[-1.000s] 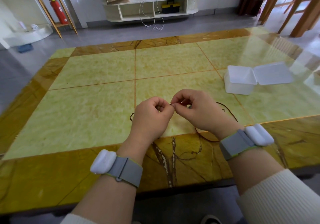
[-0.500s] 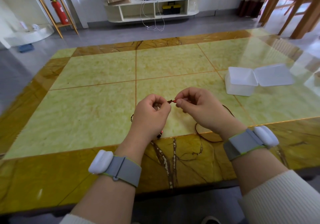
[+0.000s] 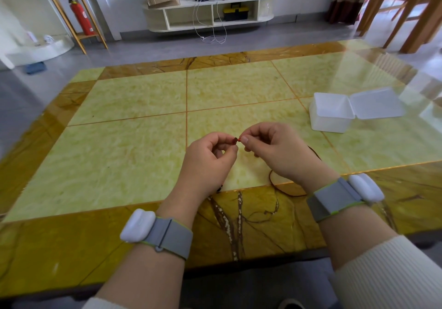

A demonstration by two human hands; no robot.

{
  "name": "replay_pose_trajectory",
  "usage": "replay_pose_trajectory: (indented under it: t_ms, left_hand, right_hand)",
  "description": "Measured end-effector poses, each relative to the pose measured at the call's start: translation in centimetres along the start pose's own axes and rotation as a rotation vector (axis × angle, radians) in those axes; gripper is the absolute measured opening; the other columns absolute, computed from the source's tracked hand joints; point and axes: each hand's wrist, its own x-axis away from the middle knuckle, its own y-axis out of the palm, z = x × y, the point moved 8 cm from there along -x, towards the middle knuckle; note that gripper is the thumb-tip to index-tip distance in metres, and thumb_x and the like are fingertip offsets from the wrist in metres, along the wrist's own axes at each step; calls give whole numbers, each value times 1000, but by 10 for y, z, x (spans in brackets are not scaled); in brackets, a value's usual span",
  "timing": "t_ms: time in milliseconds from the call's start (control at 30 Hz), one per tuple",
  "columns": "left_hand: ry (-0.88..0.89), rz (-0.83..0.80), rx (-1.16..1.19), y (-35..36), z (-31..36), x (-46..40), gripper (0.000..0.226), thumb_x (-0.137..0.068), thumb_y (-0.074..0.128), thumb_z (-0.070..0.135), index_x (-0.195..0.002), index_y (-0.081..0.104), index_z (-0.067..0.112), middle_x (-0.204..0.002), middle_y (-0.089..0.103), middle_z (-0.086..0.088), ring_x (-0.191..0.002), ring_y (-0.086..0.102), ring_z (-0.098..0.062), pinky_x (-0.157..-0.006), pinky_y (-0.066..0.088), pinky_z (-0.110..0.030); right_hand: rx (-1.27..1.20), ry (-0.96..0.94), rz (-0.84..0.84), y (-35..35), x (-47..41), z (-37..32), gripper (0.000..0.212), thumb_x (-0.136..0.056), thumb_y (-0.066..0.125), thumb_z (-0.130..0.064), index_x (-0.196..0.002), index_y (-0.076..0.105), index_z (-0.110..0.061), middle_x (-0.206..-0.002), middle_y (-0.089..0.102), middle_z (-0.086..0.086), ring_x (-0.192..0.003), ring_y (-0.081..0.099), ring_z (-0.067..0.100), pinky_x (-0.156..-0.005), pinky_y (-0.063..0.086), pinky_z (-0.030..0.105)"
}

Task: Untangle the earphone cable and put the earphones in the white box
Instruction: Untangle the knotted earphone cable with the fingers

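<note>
A thin dark red earphone cable (image 3: 271,180) loops on the table under my wrists; most of it is hidden by my hands. My left hand (image 3: 207,162) and my right hand (image 3: 277,152) are held just above the table, fingertips almost touching, both pinching a small red piece of the earphone (image 3: 236,139) between them. The white box (image 3: 331,112) stands open to the right, beyond my right hand, its lid (image 3: 376,103) folded flat to its right side. The box looks empty.
The table (image 3: 119,155) has a glossy green-yellow stone top with a brown border and a near edge close to my forearms. Wooden chairs (image 3: 411,9) stand at the far right. A low shelf (image 3: 210,9) with a cardboard carton lines the back wall.
Both hands have lifted slightly and moved a little apart. A small red piece of the earphone now shows between the fingertips, where earlier only dark cable was pinched.
</note>
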Motion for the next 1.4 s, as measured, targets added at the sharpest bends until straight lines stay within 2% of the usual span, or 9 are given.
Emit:
replay_pose_trajectory:
  t_ms: [167,267,433,667,767,900,1100,1200,1400]
  left_hand:
    - [-38,-9,59,1,-1,1,9,-89,68,20,-88,72,28,-80,74,-1,-74,66,-25,-62,55,-31]
    - [-52,13,49,-1,-2,0,12,-90,66,18,-87,73,27,-78,74,-2,-67,63,-21,-54,51,-24]
    - [-60,30,58,-3,-6,-2,10,-88,67,16,-88,73,24,-81,74,-9,-56,53,-9,-51,48,-24]
    - [-55,-23,66,1,-7,-2,9,-87,69,16,-88,74,24,-79,72,-14,-62,55,-15,-57,50,-30]
    - [-53,-49,66,4,-5,-1,10,-86,71,16,-87,73,26,-69,66,-4,-60,53,-12,-57,50,-29]
    - [-65,-25,74,3,-4,-1,14,-90,67,19,-85,75,29,-82,73,-10,-78,66,-29,-69,56,-39]
    - [-104,27,78,-2,-8,-3,12,-89,68,18,-86,75,26,-83,74,-3,-79,67,-22,-67,55,-29]
    - [-121,-3,108,1,-9,-3,10,-86,71,15,-85,75,25,-77,74,4,-70,65,-7,-64,54,-18]
    - [-146,-24,130,1,-12,-4,8,-83,76,16,-89,75,22,-79,75,6,-76,69,-4,-72,55,-19]
  right_hand:
    - [43,20,10,-1,0,1,14,-94,62,-32,-88,72,-23,-72,70,-7,-65,61,12,-65,55,34]
    - [59,23,-19,1,1,1,16,-95,60,-33,-89,72,-24,-73,71,-7,-63,60,8,-64,54,32]
    - [-74,34,-70,5,1,3,12,-95,60,-21,-105,68,-19,-79,74,0,-68,64,9,-71,56,27]
    - [-115,20,-122,10,2,0,5,-97,58,-17,-99,62,-14,-69,72,3,-61,61,12,-67,52,30]
    - [-112,12,-131,12,2,0,3,-96,58,-15,-97,62,-14,-67,71,2,-60,61,11,-65,50,29]
    - [-120,18,-101,11,1,1,5,-96,59,-17,-99,62,-14,-71,72,3,-61,62,11,-68,52,34]
    - [-141,26,-107,9,1,6,11,-94,61,-11,-104,65,-15,-84,75,4,-74,69,14,-79,57,31]
    - [-153,14,-99,9,1,4,11,-92,62,-7,-102,64,-13,-83,75,6,-74,69,14,-77,57,28]
    - [-107,-16,-80,10,0,2,14,-90,66,-9,-101,68,-17,-86,74,8,-79,70,16,-77,57,27]
